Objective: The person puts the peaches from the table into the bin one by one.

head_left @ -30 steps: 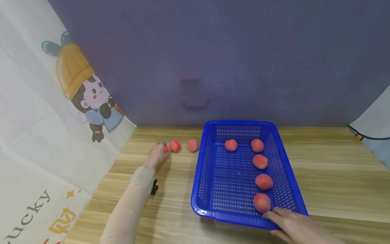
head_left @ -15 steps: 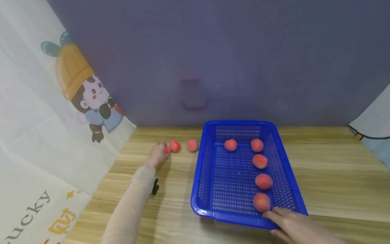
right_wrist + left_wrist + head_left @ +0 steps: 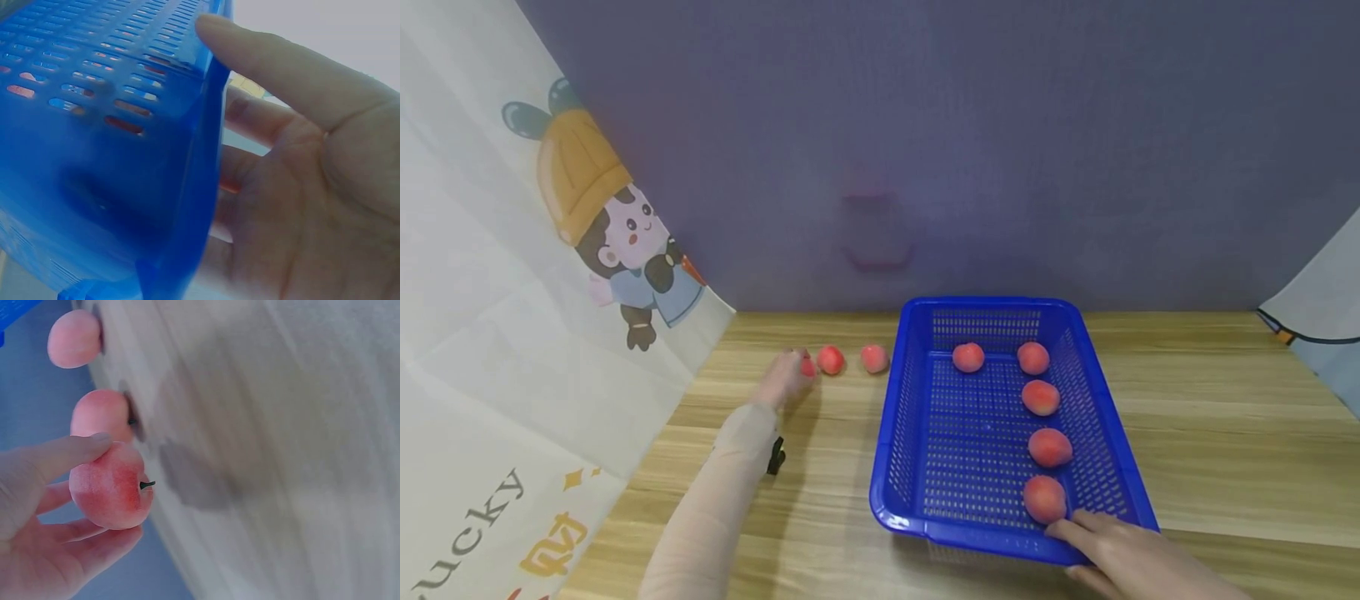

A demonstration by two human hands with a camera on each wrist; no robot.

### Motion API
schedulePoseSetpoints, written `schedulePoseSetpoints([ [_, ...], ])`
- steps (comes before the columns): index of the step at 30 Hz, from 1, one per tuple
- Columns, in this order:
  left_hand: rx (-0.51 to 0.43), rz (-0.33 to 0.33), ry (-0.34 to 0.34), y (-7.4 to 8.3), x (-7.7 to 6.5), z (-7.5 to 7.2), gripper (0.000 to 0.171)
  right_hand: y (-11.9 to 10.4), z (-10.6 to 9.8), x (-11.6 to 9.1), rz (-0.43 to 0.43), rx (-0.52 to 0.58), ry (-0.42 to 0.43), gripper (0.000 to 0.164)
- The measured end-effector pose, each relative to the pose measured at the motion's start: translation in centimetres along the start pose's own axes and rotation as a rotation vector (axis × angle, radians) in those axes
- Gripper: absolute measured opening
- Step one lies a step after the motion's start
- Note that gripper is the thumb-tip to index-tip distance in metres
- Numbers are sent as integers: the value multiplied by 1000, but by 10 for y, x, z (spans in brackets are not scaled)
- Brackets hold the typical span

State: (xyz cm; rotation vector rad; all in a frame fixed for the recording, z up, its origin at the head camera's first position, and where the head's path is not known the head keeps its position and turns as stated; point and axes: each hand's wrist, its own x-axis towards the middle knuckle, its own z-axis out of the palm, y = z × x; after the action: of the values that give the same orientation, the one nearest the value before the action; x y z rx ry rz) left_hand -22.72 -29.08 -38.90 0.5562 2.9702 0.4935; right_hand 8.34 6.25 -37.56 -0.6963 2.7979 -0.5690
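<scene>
My left hand [image 3: 784,377] is at the far left of the table, holding a small red apple [image 3: 112,486] between thumb and fingertips. In the left wrist view its dark stem points away from the palm, and its shadow falls apart from it on the wood. Just beyond it lies a second apple [image 3: 831,360], then a paler pink-red fruit [image 3: 874,358] beside the basket. With thumb outside and fingers over the rim, my right hand [image 3: 1123,550] grips the near right corner of the blue plastic basket [image 3: 973,540]. Close to those fingers, inside, lies a peach [image 3: 1044,498].
Several more peach-like fruits lie in the basket: a column up its right side, topped by one fruit [image 3: 1033,358], and another fruit [image 3: 968,357] at the back left. A grey-purple panel [image 3: 880,150] stands behind the wooden table [image 3: 1210,417]. A printed white cloth [image 3: 490,333] hangs left.
My left hand has shifted slightly left with the apple, widening the space to the second apple. My right hand and the basket have stayed in place.
</scene>
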Motion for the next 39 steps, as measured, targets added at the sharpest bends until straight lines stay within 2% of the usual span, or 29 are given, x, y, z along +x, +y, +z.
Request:
schedulePoseSetpoints([
  [10,48,84,0,11,2,-19,44,0,2,0,12,17,-3,29],
  [17,92,200,13,35,-3,-31,38,1,0,-1,-11,15,4,29],
  [26,168,238,-28,67,-5,-41,42,1,1,-1,-24,-3,21,28],
  [31,179,277,-19,81,-5,-45,42,2,3,-2,-61,-45,68,26],
  [39,250,352,11,101,-5,-51,36,1,3,-2,-70,-53,77,25],
])
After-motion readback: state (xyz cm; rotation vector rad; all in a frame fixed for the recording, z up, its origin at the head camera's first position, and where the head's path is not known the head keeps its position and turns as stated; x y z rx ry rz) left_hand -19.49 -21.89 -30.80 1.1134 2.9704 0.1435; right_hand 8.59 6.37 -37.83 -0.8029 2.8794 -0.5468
